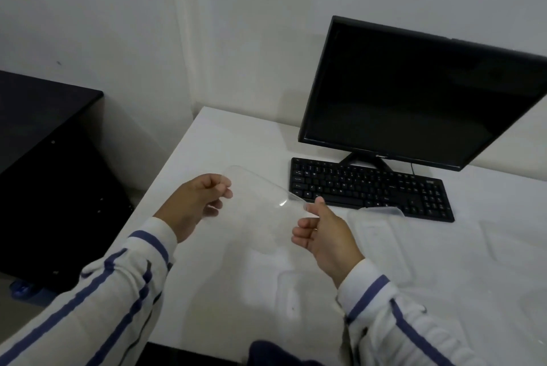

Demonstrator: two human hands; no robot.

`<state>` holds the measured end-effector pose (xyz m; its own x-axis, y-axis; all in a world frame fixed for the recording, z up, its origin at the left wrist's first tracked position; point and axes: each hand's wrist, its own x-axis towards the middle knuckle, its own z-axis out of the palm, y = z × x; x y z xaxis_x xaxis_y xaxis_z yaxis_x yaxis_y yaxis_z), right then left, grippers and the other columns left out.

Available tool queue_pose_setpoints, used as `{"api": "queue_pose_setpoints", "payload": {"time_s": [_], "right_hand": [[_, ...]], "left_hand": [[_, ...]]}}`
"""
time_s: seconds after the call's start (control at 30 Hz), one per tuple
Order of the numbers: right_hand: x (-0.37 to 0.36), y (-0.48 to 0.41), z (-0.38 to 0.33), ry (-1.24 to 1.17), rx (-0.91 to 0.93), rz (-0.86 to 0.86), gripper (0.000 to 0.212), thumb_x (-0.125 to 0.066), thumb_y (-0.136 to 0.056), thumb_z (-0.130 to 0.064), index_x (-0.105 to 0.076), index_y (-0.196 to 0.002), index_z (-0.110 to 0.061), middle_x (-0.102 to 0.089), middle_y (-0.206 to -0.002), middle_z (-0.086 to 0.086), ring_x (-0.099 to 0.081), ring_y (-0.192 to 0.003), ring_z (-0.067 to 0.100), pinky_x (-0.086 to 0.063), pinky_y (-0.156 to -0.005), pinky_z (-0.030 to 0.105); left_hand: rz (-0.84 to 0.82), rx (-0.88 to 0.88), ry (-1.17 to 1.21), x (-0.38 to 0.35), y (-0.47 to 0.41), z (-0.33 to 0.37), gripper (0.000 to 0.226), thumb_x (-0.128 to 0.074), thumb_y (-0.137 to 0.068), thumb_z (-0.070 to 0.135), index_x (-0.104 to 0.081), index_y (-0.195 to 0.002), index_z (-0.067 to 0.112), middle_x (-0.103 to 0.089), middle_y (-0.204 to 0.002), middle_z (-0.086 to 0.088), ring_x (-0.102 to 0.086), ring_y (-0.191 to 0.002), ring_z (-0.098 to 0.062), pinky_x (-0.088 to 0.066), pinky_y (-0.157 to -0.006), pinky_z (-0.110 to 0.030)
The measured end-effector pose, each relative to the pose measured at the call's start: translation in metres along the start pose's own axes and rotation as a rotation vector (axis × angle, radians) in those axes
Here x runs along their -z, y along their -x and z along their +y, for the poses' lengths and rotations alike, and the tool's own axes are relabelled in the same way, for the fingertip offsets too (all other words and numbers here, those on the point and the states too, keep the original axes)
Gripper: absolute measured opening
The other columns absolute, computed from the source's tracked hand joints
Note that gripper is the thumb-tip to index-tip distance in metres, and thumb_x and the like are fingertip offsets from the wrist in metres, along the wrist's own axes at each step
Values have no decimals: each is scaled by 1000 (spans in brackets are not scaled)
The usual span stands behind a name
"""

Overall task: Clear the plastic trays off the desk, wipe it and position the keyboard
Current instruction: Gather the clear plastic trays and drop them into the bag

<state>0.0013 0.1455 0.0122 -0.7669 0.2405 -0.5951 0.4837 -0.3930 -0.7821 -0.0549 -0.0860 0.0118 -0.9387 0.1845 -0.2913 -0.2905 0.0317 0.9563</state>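
Above the near-left part of the worktop (225, 140), the left hand (201, 202) and the right hand (322, 235) each pinch an opposite edge of a clear plastic tray (260, 196), fingers curled around its rim, and the tray appears lifted off the surface. The plastic looks thin and likely to flex, so the step probably goes best with both pinches kept firm and the tray carried level toward the open left side, away from the keyboard (370, 188). Other clear trays (381, 235) lie to the right, one edge seemingly touching the keyboard's near side; their number is hard to tell. The monitor (414, 93) stands behind.
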Motion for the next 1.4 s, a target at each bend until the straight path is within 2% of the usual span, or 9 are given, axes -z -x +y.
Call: {"api": "queue_pose_setpoints", "payload": {"time_s": [0.13,0.23,0.33,0.5,0.7,0.9,1.03,1.13,1.4], "right_hand": [[37,7,-17,-19,8,8,39,-43,-97,-41,-58,-92,-5,-56,-66,11,-56,-55,23,-54,-61,37],[65,12,-23,28,38,-3,24,-49,-96,-27,-57,-89,-6,-57,-66,10,-58,-55,22,-54,-61,36],[91,21,-23,145,90,-36,8,-51,-93,-8,-57,-93,-4,-57,-69,12,-57,-58,22,-53,-57,34],[133,36,-16,360,134,-59,12,-51,-85,4,-58,-90,-5,-59,-76,14,-58,-60,22,-51,-57,32],[162,56,2,608,122,-108,19,-54,-83,1,-51,-99,-9,-59,-76,12,-58,-60,20,-50,-57,30],[181,73,18,936,126,-179,49,-59,-84,-12,-38,-128,-22,-63,-87,10,-64,-72,20,-48,-56,22],[190,74,28,1097,157,-165,37,-55,-89,-25,-46,-124,-17,-67,-86,4,-64,-67,15,-46,-55,20],[193,70,34,1168,164,-134,26,-54,-89,-31,-51,-111,-17,-65,-92,2,-65,-77,19,-52,-65,25],[185,62,40,1294,193,-135,5,-49,-93,-19,-47,-95,-16,-55,-80,-1,-62,-78,21,-48,-60,20]], "left_hand": [[-7,-43,-15,-31,14,1,8,-60,-90,18,-67,-91,20,-69,-90,13,-58,-92,-11,-43,-80,-24],[43,-75,-172,-54,23,-3,15,-58,-92,18,-70,-94,27,-58,-111,6,-54,-101,-5,-40,-79,-16],[21,-63,-291,-69,36,-8,19,-57,-93,21,-72,-94,33,-54,-107,0,-55,-94,-16,-43,-78,-20],[25,43,-229,-96,65,-22,36,-44,-91,-4,-71,-95,20,-63,-106,-6,-61,-95,-19,-51,-77,-20],[195,96,-112,-125,96,-54,18,-56,-91,7,-64,-104,17,-62,-97,-10,-62,-86,-23,-53,-81,-31],[253,174,-208,-142,117,-77,41,-62,-85,0,-56,-124,11,-57,-93,-4,-60,-81,-22,-53,-85,-38],[263,192,-298,-150,125,-86,42,-61,-86,2,-57,-126,12,-59,-95,-4,-59,-77,-22,-52,-84,-36],[277,196,-377,-155,127,-90,41,-58,-88,4,-56,-128,15,-60,-101,-5,-60,-78,-22,-51,-80,-32],[252,230,-376,-157,123,-90,42,-55,-91,6,-53,-132,18,-60,-119,-13,-59,-92,-25,-52,-86,-37]]}}
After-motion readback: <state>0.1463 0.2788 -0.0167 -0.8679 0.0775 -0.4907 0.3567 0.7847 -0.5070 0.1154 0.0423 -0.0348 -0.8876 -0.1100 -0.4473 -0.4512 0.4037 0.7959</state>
